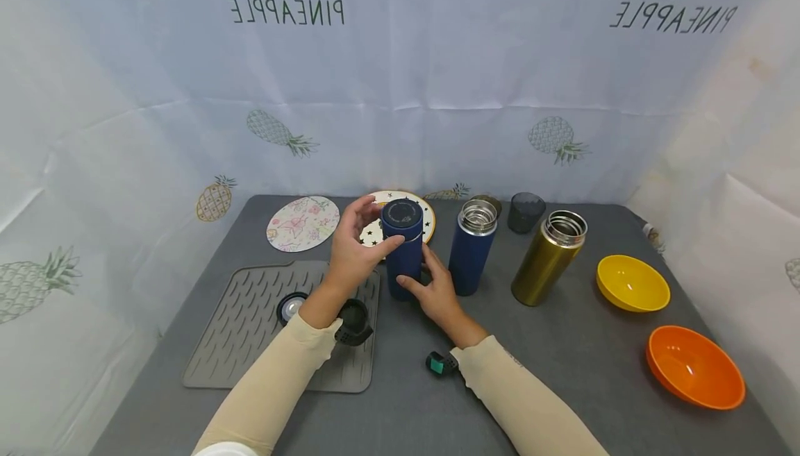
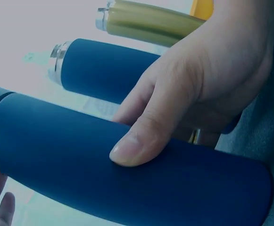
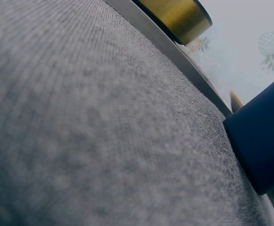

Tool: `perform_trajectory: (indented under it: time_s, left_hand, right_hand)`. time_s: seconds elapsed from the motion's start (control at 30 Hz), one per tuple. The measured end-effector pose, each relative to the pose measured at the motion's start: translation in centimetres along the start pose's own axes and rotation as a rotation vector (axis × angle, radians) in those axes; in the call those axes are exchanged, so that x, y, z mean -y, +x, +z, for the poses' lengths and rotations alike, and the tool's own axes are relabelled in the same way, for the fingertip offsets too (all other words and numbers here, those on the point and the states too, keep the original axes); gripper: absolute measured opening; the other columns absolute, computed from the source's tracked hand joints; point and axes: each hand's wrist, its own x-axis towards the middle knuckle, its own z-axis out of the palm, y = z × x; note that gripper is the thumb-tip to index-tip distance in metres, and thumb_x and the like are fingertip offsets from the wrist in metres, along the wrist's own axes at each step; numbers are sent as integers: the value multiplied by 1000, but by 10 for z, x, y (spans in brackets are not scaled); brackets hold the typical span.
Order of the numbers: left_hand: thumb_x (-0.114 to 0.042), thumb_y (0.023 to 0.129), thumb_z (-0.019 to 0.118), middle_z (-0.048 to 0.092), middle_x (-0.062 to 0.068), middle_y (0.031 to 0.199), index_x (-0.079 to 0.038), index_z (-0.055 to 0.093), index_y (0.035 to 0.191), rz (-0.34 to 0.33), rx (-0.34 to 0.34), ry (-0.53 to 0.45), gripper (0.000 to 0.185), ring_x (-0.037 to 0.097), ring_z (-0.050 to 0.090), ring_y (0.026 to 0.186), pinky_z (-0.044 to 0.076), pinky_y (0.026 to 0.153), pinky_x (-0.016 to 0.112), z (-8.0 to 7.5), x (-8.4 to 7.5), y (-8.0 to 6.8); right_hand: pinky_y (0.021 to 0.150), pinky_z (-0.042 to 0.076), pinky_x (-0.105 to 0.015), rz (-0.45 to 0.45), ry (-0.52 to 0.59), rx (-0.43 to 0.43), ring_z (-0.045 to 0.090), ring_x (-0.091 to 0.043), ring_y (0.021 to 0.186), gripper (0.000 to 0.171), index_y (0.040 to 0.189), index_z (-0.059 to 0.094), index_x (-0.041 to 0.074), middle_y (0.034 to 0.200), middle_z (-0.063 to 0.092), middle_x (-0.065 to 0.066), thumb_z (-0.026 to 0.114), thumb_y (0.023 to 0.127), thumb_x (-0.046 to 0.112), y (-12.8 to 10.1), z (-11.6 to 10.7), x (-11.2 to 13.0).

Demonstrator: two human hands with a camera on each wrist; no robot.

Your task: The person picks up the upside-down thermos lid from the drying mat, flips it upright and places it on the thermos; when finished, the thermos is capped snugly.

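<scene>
The capped flask (image 1: 403, 248) stands upright mid-table, cap up. The left hand (image 1: 356, 244) grips its top; the right hand (image 1: 434, 289) holds its base.

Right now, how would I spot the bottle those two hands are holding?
Look at the middle of the grey table, just right of the ridged grey mat. Three flasks stand in a row there; it is the leftmost, a dark blue flask. Unlike the open blue flask and gold flask, its lid is on.
</scene>
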Motion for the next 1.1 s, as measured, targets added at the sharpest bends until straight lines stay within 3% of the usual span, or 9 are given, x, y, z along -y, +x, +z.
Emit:
perform_trajectory:
  time_s: [0.1,0.33,0.47,0.57,0.63,0.8,0.9,1.1]
  left_hand:
    - [4,81,76,54,25,127,8,39,140,-15,20,-8,69,34,52,121,36,105,46,0,-1,-2]
    - [2,82,74,53,27,132,11,36,141,-14,49,-2,71,36,51,123,35,105,50,5,-3,-2]
    - [-2,80,77,51,25,135,6,31,146,-72,83,9,81,33,50,124,35,105,50,11,-8,2]
    - [-4,79,77,45,23,140,0,25,151,-138,122,3,89,31,46,127,34,106,49,16,-11,5]
    - [-16,80,80,43,17,143,-11,23,154,-159,131,5,94,27,46,128,38,103,48,20,0,7]
    - [-43,75,83,46,7,140,-34,24,152,-167,91,30,98,17,51,119,46,92,44,29,32,12]
    - [-41,76,83,48,7,138,-31,24,153,-168,75,50,97,16,53,118,46,92,43,30,34,13]
    - [-34,76,84,50,2,135,-21,26,153,-123,53,92,97,16,51,118,43,97,42,24,35,14]
  right_hand:
    - [97,44,-46,0,11,6,48,-21,127,79,151,37,14,145,46,-7,78,84,16,-1,-1,-1]
    - [98,43,-50,21,20,15,48,-25,128,79,152,35,14,145,45,-10,77,85,14,-1,-1,2]
    - [99,42,-50,39,13,19,45,-26,131,81,153,33,11,148,42,-12,78,84,14,-2,-1,2]
    - [99,42,-50,27,-15,21,42,-24,133,82,153,31,10,151,38,-11,76,86,24,-3,-1,1]
    - [99,42,-50,25,-25,26,39,-24,135,82,153,30,9,153,35,-11,74,88,28,-3,-2,6]
    - [99,40,-54,55,-26,43,40,-31,134,78,151,29,-1,150,36,-20,73,88,13,-3,-7,37]
    - [98,41,-54,56,-28,40,43,-34,131,80,150,28,-3,147,38,-23,74,86,7,-3,-5,29]
    - [98,42,-54,41,1,27,46,-33,129,82,153,29,5,147,41,-18,76,85,8,-1,-1,3]
